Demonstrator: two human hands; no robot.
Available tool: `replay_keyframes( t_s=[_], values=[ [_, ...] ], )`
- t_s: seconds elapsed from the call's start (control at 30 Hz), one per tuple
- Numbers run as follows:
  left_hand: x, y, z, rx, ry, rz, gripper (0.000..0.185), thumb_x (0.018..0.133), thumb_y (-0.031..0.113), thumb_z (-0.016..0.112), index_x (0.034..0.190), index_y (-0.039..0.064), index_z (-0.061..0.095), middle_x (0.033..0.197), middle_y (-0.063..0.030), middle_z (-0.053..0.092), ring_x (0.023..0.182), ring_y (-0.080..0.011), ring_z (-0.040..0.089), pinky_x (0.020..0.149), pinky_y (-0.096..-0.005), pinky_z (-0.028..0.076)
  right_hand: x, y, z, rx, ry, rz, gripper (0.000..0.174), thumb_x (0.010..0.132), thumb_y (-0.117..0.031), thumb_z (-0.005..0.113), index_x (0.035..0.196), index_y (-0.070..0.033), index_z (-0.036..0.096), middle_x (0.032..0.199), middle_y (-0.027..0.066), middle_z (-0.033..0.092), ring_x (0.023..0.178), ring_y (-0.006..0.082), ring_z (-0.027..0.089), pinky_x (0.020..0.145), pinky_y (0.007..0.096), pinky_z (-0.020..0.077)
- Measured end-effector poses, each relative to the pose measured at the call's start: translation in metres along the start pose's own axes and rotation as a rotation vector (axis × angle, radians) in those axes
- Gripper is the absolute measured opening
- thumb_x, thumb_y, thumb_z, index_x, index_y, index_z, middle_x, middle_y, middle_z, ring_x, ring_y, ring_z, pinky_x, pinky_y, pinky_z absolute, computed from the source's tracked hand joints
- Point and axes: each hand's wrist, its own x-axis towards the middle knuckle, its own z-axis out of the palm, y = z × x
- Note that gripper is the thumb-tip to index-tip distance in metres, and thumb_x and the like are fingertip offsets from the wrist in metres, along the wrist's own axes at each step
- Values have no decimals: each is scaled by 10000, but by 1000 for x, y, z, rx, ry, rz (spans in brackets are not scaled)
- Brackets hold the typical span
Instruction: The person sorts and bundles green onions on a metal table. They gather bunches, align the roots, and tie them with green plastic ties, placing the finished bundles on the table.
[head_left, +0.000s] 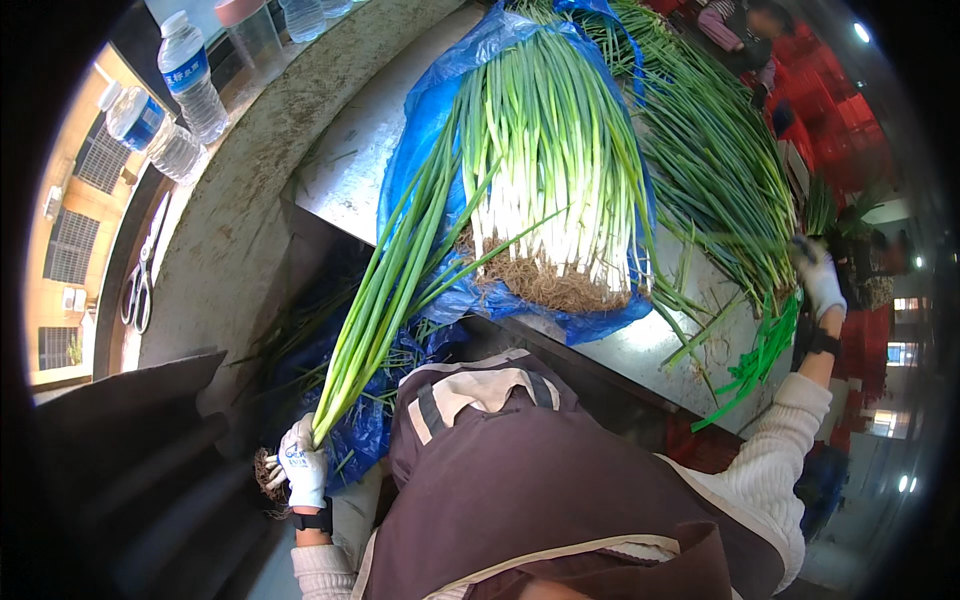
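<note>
My left hand (302, 459), in a white glove, grips a bunch of green onions (386, 307) near the roots; the leaves slant up over the edge of a blue plastic bag (427, 112). On that bag lies a large pile of green onions (555, 157) with brown roots towards me. My right hand (817, 277), gloved and blurred, is out at the far right beside the root end of a second pile of green onions (712, 157). Whether it holds anything cannot be told. Green plastic strips (765, 352) lie just below it at the table's edge.
The metal table (630, 360) bears loose leaves. Scissors (139, 289) lie on the sill at left, below plastic water bottles (187, 79). A blue bag (360, 431) with scraps is beneath the table's edge. Another person (742, 30) is at the upper right, near red stacked things (817, 90).
</note>
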Motion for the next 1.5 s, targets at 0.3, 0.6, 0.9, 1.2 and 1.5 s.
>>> replay_keyframes(
  t_s=[0.3, 0.6, 0.9, 1.2, 1.5],
  values=[
    [-16, 35, -50, 54, 72, -67, 479, 631, -83, 605, 1081, 79, 632, 939, -144, 659, 879, -346, 621, 797, -425, 490, -126, -233, 318, 1196, -1631, -261, 744, 904, -265, 663, 1470, 1, 260, 1466, 216, 372, 1346, 304, 393, 1097, 446, 369],
    [-82, 82, -101, 666, 224, -5, 383, 796, 88, 583, 1176, 50, 589, 1040, -103, 609, 928, -283, 605, 889, -421, 500, -149, -366, 420, 2226, -1695, -7, 884, 671, -573, 766, 1365, -123, 454, 1385, 90, 497, 1287, 321, 459, 1098, 531, 364],
    [-52, 93, -77, 432, 367, -38, 490, 782, 39, 574, 1271, 32, 545, 1000, -146, 621, 900, -337, 601, 808, -433, 483, -111, -357, 329, 2372, -1575, -215, 387, 919, -116, 611, 1291, -82, 508, 1059, 74, 642, 1070, 289, 617, 975, 536, 492],
    [85, 159, -56, -14, -402, 6, 377, 709, 224, 765, 989, 24, 611, 924, -209, 668, 860, -386, 645, 739, -434, 507, -44, -231, 275, 2410, -1116, -508, 446, 846, -103, 689, 1257, -72, 519, 1123, 121, 619, 1116, 344, 584, 998, 506, 465],
    [187, 146, -6, 382, 179, 372, 398, 700, 17, 635, 1083, 59, 535, 985, -142, 593, 944, -345, 554, 856, -433, 436, 45, -111, 315, 2449, -989, -134, 153, 929, -26, 526, 986, 51, 645, 1008, 155, 684, 981, 242, 658, 920, 349, 526]
  ],
)
